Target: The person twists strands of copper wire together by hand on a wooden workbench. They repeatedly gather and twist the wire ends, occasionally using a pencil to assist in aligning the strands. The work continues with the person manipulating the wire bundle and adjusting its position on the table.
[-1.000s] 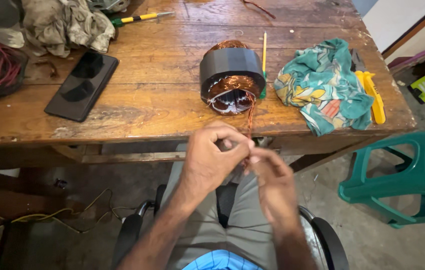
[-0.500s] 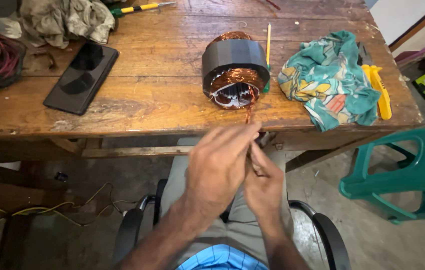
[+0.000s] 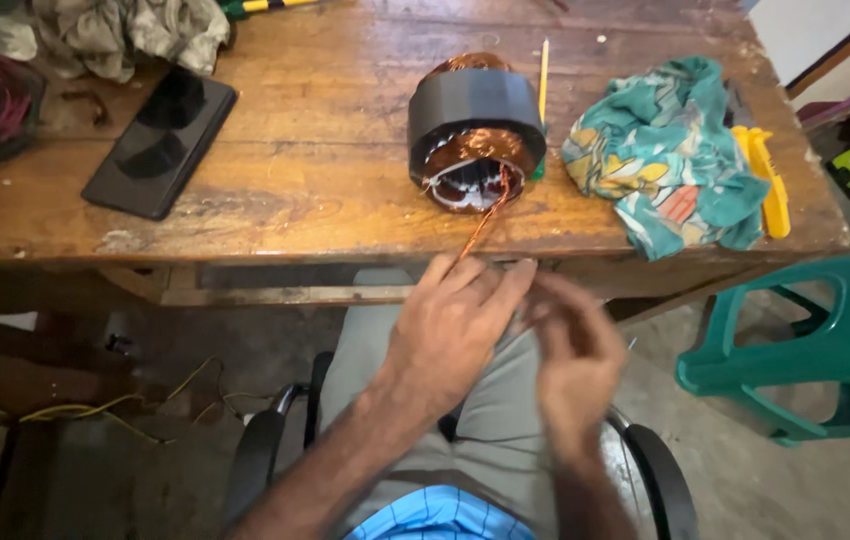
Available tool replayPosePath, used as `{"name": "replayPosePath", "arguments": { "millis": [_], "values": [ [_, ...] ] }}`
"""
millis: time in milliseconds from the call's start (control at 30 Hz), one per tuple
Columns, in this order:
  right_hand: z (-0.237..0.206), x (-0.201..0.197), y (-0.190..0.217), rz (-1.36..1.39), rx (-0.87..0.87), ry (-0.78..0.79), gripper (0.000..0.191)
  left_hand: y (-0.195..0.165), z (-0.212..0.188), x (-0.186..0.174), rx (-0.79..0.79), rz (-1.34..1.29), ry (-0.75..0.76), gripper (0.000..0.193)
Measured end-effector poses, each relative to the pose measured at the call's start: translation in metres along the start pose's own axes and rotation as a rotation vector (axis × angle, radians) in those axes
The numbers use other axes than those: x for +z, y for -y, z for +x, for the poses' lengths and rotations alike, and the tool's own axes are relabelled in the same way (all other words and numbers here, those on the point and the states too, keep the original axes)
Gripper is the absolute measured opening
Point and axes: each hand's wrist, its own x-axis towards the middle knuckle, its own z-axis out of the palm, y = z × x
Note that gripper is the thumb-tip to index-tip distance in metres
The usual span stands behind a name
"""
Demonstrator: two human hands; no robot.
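Note:
A dark motor stator (image 3: 475, 125) wound with copper coil lies on its side on the wooden table (image 3: 325, 180). A bundle of copper wire (image 3: 483, 222) runs from its open front down to my hands below the table edge. My left hand (image 3: 457, 320) has its fingers closed over the wire's lower end. My right hand (image 3: 573, 355) is just right of it, blurred, fingers curled near the same wire end; I cannot see what it grips.
A black phone (image 3: 160, 140) lies at the table's left, a teal patterned cloth (image 3: 670, 160) and yellow tool (image 3: 767, 180) at the right, a yellow pencil (image 3: 543, 70) behind the stator. A crumpled rag (image 3: 135, 35) is at the back left. A green plastic stool (image 3: 825, 350) stands right.
My hands stayed together on the wire below the table edge; the left hand's fingers now stretch flatter over the wire, and the right hand has shifted slightly right and down.

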Motion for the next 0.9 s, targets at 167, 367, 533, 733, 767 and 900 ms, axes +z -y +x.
{"name": "replayPosePath", "arguments": {
  "millis": [167, 367, 533, 733, 767, 900],
  "values": [
    [0.054, 0.002, 0.037, 0.118, 0.064, 0.222, 0.032, -0.009, 0.003, 0.002, 0.030, 0.036, 0.037, 0.034],
    [0.083, 0.015, 0.036, 0.192, 0.179, 0.291, 0.028, -0.012, 0.014, -0.021, 0.025, -0.101, -0.043, 0.021],
    [0.067, 0.016, 0.000, 0.302, 0.213, 0.216, 0.025, -0.006, 0.023, -0.027, -0.557, -0.704, -0.348, 0.023],
    [0.031, 0.028, -0.015, 0.375, 0.356, 0.174, 0.020, 0.037, 0.024, -0.013, -0.905, -1.504, -0.084, 0.031],
    [0.027, 0.029, -0.016, 0.419, 0.368, 0.174, 0.020, 0.036, 0.024, -0.007, -0.863, -1.487, -0.083, 0.031],
    [0.019, 0.028, -0.023, 0.478, 0.378, 0.239, 0.018, 0.043, 0.023, 0.003, -0.714, -1.255, -0.040, 0.033]
  ]
}}
